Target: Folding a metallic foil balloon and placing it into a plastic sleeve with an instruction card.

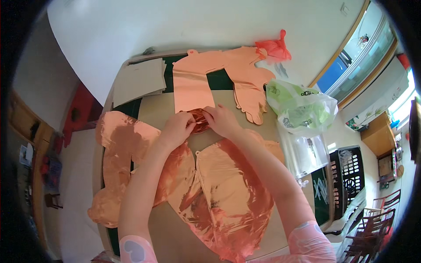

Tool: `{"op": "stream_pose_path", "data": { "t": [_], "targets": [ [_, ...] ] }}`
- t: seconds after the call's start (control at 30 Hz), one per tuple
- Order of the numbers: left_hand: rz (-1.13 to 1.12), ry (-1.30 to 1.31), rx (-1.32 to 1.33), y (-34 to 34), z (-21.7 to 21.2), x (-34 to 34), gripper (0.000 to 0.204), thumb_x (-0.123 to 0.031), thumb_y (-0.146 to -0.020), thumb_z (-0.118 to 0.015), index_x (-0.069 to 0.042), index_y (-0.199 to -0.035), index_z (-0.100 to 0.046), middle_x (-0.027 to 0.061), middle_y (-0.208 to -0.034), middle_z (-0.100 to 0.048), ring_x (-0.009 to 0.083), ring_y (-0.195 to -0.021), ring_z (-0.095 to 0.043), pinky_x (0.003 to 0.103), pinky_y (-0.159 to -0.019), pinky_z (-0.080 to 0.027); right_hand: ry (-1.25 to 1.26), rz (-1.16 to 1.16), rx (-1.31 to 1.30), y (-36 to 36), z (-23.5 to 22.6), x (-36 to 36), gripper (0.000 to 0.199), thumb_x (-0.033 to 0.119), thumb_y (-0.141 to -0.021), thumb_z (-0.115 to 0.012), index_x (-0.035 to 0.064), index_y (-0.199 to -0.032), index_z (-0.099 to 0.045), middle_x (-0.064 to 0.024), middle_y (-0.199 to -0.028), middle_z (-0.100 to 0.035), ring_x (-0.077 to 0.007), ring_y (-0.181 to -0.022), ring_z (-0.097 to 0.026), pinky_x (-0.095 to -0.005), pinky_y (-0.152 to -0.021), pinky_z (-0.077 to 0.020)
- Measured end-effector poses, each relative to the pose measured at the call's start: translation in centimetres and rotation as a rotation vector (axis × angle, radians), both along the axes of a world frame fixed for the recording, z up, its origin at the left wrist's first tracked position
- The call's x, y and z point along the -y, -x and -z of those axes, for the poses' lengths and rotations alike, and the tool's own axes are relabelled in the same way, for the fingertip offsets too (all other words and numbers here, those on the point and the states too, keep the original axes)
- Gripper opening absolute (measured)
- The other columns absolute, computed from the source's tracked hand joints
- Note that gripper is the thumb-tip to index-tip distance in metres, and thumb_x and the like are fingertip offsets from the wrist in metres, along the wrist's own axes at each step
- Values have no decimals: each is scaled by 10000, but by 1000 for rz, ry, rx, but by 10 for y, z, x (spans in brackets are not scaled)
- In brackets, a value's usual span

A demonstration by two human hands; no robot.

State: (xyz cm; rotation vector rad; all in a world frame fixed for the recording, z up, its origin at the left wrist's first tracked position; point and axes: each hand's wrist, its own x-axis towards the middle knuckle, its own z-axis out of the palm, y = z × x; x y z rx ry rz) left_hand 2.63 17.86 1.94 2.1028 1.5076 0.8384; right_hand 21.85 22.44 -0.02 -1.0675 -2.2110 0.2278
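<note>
The left hand point(179, 128) and right hand point(221, 121) both pinch a crumpled, shiny copper-coloured foil piece point(200, 122) mid-way across the green surface point(220, 80); a flat rose-gold foil shape point(193, 83) lies on its far side.

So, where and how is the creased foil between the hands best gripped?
Probably by its left and right edges, one hand from each side: the creased foil looks thin and bunched, with the left hand and right hand at those edges.
</note>
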Motion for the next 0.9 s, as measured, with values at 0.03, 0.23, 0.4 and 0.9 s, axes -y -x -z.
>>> {"op": "stream_pose_path", "data": {
  "t": [0.03,0.23,0.4,0.9],
  "targets": [
    [6,-31,-41,-3,0,0,124,-83,-849,-635,-7,-947,-633,172,-923,-635,342,-900,-626,399,-785,-500,5,-3,-1,-2,1,-1,172,191,-919,-528,82,-925,-661,-176,-740,-651,-383,-722,-628,-483,-926,-461],
    [-130,-163,-104,2,13,-6,129,-3,-783,-633,-12,-909,-604,159,-993,-633,363,-944,-610,407,-812,-492,53,-10,8,0,-2,1,183,203,-931,-522,86,-934,-663,-173,-767,-662,-378,-756,-636,-510,-975,-435],
    [-132,-106,-108,9,16,-13,159,19,-732,-651,-19,-876,-596,151,-974,-614,362,-923,-591,424,-784,-477,95,-30,19,3,-8,5,202,218,-940,-514,88,-946,-669,-171,-800,-675,-367,-790,-646,-515,-996,-421],
    [-138,36,123,4,0,-24,183,-183,-847,-672,-1,-837,-670,151,-829,-659,299,-763,-633,382,-705,-490,118,11,142,2,-9,6,206,220,-962,-490,74,-1003,-631,-167,-843,-665,-368,-839,-633,-529,-1013,-410]
  ]
}}
